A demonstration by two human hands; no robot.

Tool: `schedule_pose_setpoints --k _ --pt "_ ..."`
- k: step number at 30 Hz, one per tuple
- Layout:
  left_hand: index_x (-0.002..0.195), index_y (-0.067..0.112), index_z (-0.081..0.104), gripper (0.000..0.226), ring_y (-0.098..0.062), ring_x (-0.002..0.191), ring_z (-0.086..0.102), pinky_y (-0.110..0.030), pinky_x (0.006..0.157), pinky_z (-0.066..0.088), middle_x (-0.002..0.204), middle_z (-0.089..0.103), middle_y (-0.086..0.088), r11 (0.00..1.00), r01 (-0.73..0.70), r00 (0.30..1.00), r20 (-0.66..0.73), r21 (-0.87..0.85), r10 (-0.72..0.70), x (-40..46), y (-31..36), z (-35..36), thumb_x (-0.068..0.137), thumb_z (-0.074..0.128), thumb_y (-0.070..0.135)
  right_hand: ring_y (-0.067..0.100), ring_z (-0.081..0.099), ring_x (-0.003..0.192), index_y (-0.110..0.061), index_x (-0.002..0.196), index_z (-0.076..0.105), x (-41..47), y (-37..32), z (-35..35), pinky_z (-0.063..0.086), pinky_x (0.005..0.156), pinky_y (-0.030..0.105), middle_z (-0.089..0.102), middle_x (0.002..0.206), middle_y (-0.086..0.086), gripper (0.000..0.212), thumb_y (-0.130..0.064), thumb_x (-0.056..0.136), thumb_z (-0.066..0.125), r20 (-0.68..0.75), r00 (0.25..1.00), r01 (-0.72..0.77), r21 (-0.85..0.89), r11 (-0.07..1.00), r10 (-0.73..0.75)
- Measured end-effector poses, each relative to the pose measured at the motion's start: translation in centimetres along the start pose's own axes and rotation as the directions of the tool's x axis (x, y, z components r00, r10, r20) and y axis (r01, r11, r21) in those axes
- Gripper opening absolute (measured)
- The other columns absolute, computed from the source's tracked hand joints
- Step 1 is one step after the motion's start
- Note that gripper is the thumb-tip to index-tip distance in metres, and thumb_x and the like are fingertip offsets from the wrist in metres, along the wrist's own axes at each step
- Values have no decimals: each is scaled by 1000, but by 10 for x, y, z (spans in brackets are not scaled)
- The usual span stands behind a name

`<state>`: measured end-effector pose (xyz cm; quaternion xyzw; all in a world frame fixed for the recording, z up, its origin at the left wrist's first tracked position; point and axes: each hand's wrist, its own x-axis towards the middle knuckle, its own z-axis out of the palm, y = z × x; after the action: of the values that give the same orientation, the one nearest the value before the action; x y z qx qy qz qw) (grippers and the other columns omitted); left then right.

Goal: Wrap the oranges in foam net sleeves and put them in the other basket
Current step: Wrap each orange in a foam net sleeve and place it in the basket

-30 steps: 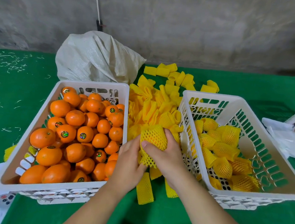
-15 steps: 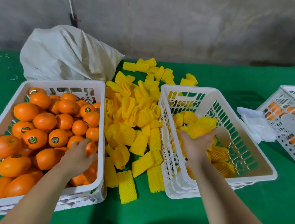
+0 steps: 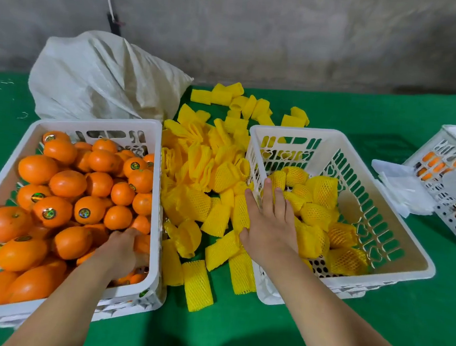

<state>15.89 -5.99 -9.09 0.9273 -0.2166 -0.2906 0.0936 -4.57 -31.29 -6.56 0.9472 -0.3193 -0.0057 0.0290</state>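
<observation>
Your left hand (image 3: 121,251) is down in the near right corner of the left basket (image 3: 154,124), fingers curled among the bare oranges (image 3: 67,183); whether it actually grips one, you cannot tell. Your right hand (image 3: 268,222) hovers flat and released, fingers straight, over the left rim of the right basket (image 3: 301,129), where the wrapped oranges (image 3: 321,191) lie. Between the baskets sits the loose pile of yellow foam net sleeves (image 3: 207,176) on the green table (image 3: 236,334). Behind the left basket slumps a white sack (image 3: 103,81); another basket (image 3: 450,174) stands far right.
</observation>
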Motion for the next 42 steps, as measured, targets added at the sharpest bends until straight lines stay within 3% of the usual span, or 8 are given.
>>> schedule_pose_setpoints --k 3,6,9,14,20,24,32,42 --pt "152 16 40 79 -37 127 55 -51 103 51 148 49 -15 919 -28 981 -186 -392 -50 -5 -4 -6 91 74 52 40 -16 154 -30 160 22 -1 -3 2 -8 123 55 -22 168 17 75 -55 95 50 3 992 126 -111 986 -127" --pt "150 26 42 76 -15 124 54 -36 97 48 145 50 5 728 -293 870 -488 -620 -65 -27 17 -9 90 68 64 34 -1 155 -42 122 61 -5 -29 5 2 122 52 6 172 9 32 -52 92 55 82 975 187 215 959 -208" --pt "141 40 43 54 7 106 62 -17 82 53 127 57 23 526 -521 804 -593 -672 39 -57 51 4 95 67 56 26 -2 153 -49 109 65 -7 -70 15 9 120 53 10 172 -1 22 -52 88 58 367 898 -28 599 801 -244" --pt "152 37 32 71 9 116 46 -24 89 50 137 38 11 684 -564 751 -633 -463 190 -73 62 23 93 59 68 34 34 145 -44 158 29 -3 -111 39 40 114 52 21 167 1 70 -59 95 55 608 754 -164 541 825 -249" --pt "152 45 30 72 8 115 47 -21 89 48 135 39 20 698 -558 751 -630 -449 195 -73 64 22 93 58 74 19 68 103 -26 111 72 2 -106 30 57 93 42 74 110 -3 12 -25 102 63 237 968 -249 892 378 78" --pt "155 40 39 77 22 122 44 -3 90 41 132 44 39 591 -559 804 -555 -581 214 -76 66 15 88 68 68 7 68 91 -37 104 61 9 -92 7 51 69 15 68 99 -9 30 -9 94 69 151 946 -182 979 86 288" --pt "142 32 57 65 1 147 39 -28 106 50 165 34 18 360 -610 760 -394 -706 517 -81 58 12 83 76 50 26 69 99 -31 88 68 -1 -94 -20 57 90 51 73 95 0 14 -31 88 82 46 983 -64 993 97 180" --pt "134 39 60 67 -14 119 66 -27 90 57 133 64 14 321 -531 823 -388 -784 414 -81 57 9 74 79 60 13 71 93 -29 93 71 -10 -78 -42 57 82 31 75 90 -8 18 -11 93 75 -69 996 61 987 148 49"
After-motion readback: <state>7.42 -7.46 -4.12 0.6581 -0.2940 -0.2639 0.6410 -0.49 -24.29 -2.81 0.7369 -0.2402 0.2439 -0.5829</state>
